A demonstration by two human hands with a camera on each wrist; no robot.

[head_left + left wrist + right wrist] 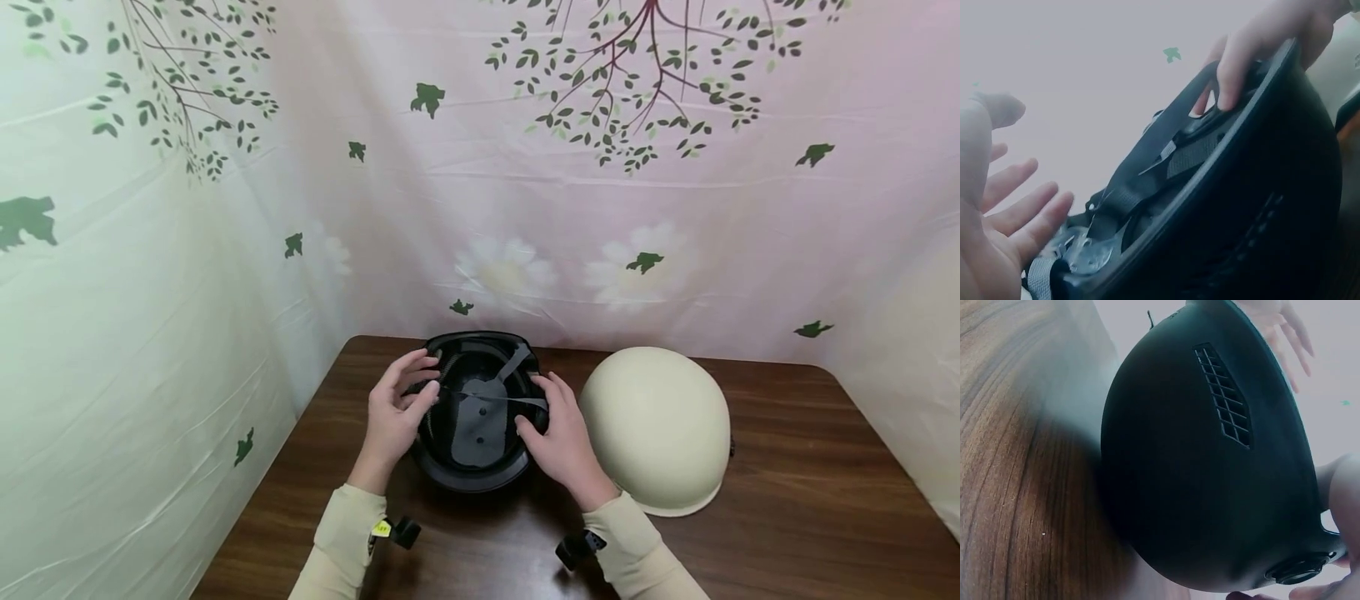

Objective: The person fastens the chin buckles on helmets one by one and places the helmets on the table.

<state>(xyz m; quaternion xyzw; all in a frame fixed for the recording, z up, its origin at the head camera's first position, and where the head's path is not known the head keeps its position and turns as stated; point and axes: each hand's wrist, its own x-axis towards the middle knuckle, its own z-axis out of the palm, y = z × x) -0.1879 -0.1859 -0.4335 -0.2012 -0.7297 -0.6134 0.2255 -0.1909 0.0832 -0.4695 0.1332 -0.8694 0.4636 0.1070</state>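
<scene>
A black helmet (pixel 471 481) lies upside down, its hollow with a grey pad (pixel 477 429) and straps facing up. At its right rim my right hand (pixel 564 437) grips the edge, thumb on the inner side. A dark strap (pixel 1159 134) runs from near those fingers across the opening in the left wrist view. My left hand (pixel 393 410) is beside the left rim with fingers spread and loosely bent, apart from the shell in the left wrist view. The helmet's side shows a grid vent (pixel 1225 397) and a round fitting (pixel 1297 570) in the right wrist view.
A cream domed helmet (pixel 656 421) sits dome up on the brown wooden table (pixel 817 483), just right of my right hand. Behind the table hangs a printed curtain (pixel 420 217) with leaves and flowers, which also runs along the left side.
</scene>
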